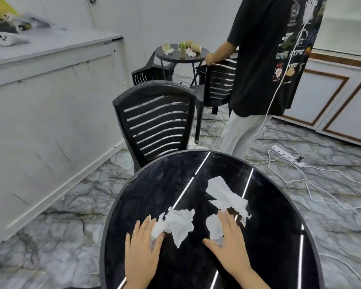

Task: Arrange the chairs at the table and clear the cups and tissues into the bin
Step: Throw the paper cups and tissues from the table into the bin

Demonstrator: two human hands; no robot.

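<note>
Black and shiny, the round glass-topped table (269, 236) has crumpled white paper tissues on it and both bare hands down among them. The left hand (143, 245) lies on the table with its fingers spread, and the thin end of one crumpled white tissue (175, 224) is tucked between its thumb and first finger, so this grip looks like it is just starting to pinch the tissue, not squeezing it tight yet. Most of that tissue spreads out just past the fingertips, toward the other hand. The right hand (229, 245) is flat and open on top of a second small white tissue (214, 227), pressing it but not closed around it. A third, longer white tissue (225, 195) lies just beyond the right fingertips, maybe touching the small one; I cannot tell if they are one piece. So no tissue here has gone into a bin yet. Far past both hands, a black plastic slatted chair (154, 119) stands close against the table's far edge, which looks tidy enough. Well beyond it a small round black table (181, 57) holds tipped paper cups (193, 46), more tissues and a little plant, with another person standing beside it, one hand on a chair back. That one seems not cleared yet. No cups sit near the hands. No bin shows anywhere. The near table edge and both wrists are cut off, and things on the grey counter look blurry.
</note>
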